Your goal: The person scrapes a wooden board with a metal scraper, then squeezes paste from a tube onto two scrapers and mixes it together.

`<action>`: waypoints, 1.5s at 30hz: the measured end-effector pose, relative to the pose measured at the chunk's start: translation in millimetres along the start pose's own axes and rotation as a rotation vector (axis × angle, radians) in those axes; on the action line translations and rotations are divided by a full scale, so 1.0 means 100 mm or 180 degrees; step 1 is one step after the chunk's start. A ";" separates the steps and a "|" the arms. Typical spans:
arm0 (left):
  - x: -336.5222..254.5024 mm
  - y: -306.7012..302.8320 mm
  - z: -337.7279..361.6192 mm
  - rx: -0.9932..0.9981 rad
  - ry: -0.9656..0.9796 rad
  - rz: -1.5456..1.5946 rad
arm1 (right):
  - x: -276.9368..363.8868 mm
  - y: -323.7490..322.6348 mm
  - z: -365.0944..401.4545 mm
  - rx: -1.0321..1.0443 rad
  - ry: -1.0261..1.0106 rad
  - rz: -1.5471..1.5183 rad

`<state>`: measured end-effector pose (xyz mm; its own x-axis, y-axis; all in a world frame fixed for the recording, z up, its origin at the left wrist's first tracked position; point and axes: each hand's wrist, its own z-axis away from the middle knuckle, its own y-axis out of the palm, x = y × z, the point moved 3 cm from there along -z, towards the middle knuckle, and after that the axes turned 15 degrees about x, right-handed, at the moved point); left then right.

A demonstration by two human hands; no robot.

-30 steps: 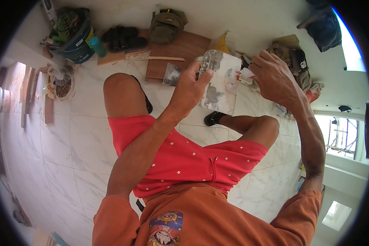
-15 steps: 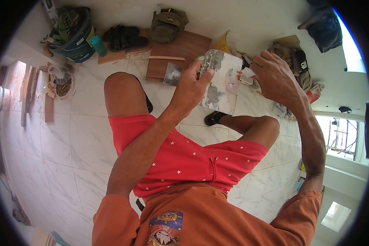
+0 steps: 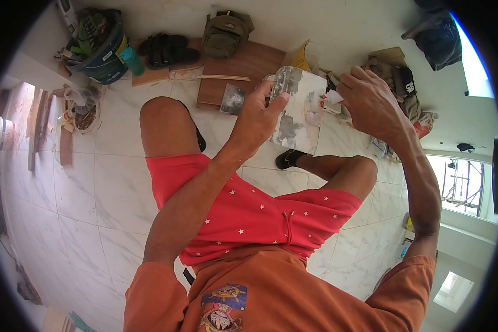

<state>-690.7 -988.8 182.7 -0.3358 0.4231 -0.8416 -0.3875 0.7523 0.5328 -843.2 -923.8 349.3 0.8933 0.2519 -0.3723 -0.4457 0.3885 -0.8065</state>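
Observation:
My left hand grips the near-left edge of a flat trowel, its thumb lying on the face and its fingers hidden underneath. Patches of grey and white filler cover the rectangular blade, which is held up in front of my knees. Close to the blade's right edge, my right hand is closed with the fingers bent. It pinches a small white object, and a red spot shows beside it at the blade's edge. I cannot tell what the white object is.
A grey square plate lies by brown boards on the tiled floor. Along the wall are a backpack, black sandals, a green bottle and a filled bucket. Bags sit at right; wood strips stand left.
Almost nothing differs. My right hand shifts very slightly beside the trowel's right edge; the left hand and trowel stay put.

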 end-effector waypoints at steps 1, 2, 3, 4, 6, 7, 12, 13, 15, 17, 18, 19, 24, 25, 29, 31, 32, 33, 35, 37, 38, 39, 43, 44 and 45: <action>0.00 0.00 0.00 0.0006 -0.0017 -0.0015 | 0.00 0.00 0.00 -0.0017 -0.0009 0.0016; 0.00 -0.01 0.00 0.0012 -0.0034 -0.0031 | 0.00 0.00 -0.01 -0.0011 -0.0017 0.0045; 0.00 -0.01 0.00 -0.0002 -0.0035 -0.0065 | 0.00 0.00 -0.01 -0.0005 -0.0024 0.0073; 0.00 -0.01 0.00 -0.0017 -0.0034 -0.0098 | 0.00 0.00 -0.02 0.0001 -0.0031 0.0103; 0.01 -0.01 0.00 -0.0039 -0.0036 -0.0114 | 0.00 0.00 -0.02 0.0022 -0.0021 0.0120; 0.01 -0.01 0.00 -0.0047 -0.0039 -0.0094 | 0.01 0.00 -0.02 0.0033 -0.0017 0.0128; -0.02 0.00 0.01 -0.0138 -0.0056 0.0063 | 0.00 0.00 -0.02 0.0033 -0.0004 0.0109; -0.02 0.00 0.01 -0.0135 -0.0048 0.0064 | 0.01 0.00 -0.02 0.0053 0.0011 0.0126; -0.03 0.00 0.02 -0.0125 -0.0048 0.0061 | 0.01 -0.01 -0.02 0.0057 0.0009 0.0087; -0.03 -0.01 0.02 -0.0116 -0.0061 0.0051 | 0.01 -0.01 -0.03 0.0068 0.0016 0.0089; -0.04 -0.01 0.02 -0.0119 -0.0052 0.0030 | 0.02 -0.01 -0.03 0.0079 0.0025 0.0110; -0.04 0.00 0.02 -0.0123 -0.0044 0.0011 | 0.02 -0.01 -0.04 0.0090 0.0035 0.0131; -0.03 0.00 0.01 -0.0129 0.0003 0.0070 | 0.05 -0.06 -0.06 0.0167 0.0034 0.0186; -0.02 -0.01 0.00 -0.0114 -0.0005 0.0058 | 0.06 -0.07 -0.07 0.0196 0.0040 0.0187; -0.02 -0.01 0.00 -0.0104 0.0000 -0.0016 | 0.10 -0.08 -0.07 0.0099 0.0013 0.0316; -0.02 -0.01 0.00 -0.0115 -0.0012 -0.0035 | 0.11 -0.08 -0.07 0.0082 0.0015 0.0320; -0.01 -0.01 0.00 -0.0121 -0.0018 -0.0044 | 0.11 -0.07 -0.07 0.0068 0.0019 0.0297; -0.01 -0.01 0.00 -0.0123 -0.0016 -0.0042 | 0.10 -0.05 -0.08 0.0054 0.0023 0.0274; -0.01 -0.02 0.00 -0.0128 -0.0011 -0.0038 | 0.11 -0.05 -0.09 0.0083 0.0039 0.0292; -0.02 -0.01 0.01 -0.0138 -0.0020 -0.0004 | 0.12 -0.09 -0.09 0.0170 0.0061 0.0372; -0.03 -0.01 0.01 -0.0144 -0.0025 0.0013 | 0.12 -0.09 -0.09 0.0155 0.0056 0.0379; -0.02 -0.01 0.01 -0.0149 -0.0038 -0.0004 | 0.12 -0.09 -0.10 0.0140 0.0051 0.0387; 0.00 -0.03 0.00 -0.0179 -0.0031 -0.0159 | 0.13 -0.11 -0.12 0.0205 0.0045 0.0384; 0.00 -0.04 0.00 -0.0190 -0.0013 -0.0220 | 0.13 -0.10 -0.12 0.0204 0.0052 0.0390; 0.00 -0.03 0.00 -0.0210 -0.0017 -0.0205 | 0.13 -0.10 -0.12 0.0202 0.0058 0.0395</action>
<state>-689.2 -991.2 181.4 -0.3039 0.3777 -0.8746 -0.4639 0.7432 0.4821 -826.7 -934.8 347.0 0.8317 0.2855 -0.4763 -0.5552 0.4108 -0.7232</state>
